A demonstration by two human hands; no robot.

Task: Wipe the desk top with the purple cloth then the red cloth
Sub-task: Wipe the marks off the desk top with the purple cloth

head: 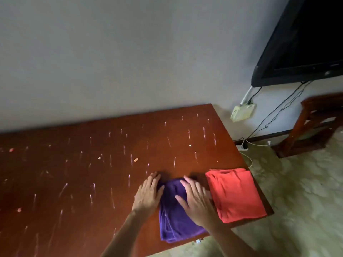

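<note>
A folded purple cloth (173, 216) lies near the front right of the brown desk top (92, 173). My left hand (149, 193) rests flat along the cloth's left edge, fingers spread, partly on the wood. My right hand (194, 201) lies flat on top of the purple cloth, fingers apart. A folded red cloth (236, 193) sits just to the right, at the desk's right end, touched by neither hand. White streaks and small crumbs (136, 160) are scattered across the desk.
The desk stands against a grey wall (130, 52). A black TV (304, 43) hangs at upper right, with cables and a wall socket (242, 112) below. A wooden stand (315, 123) sits on the floor to the right.
</note>
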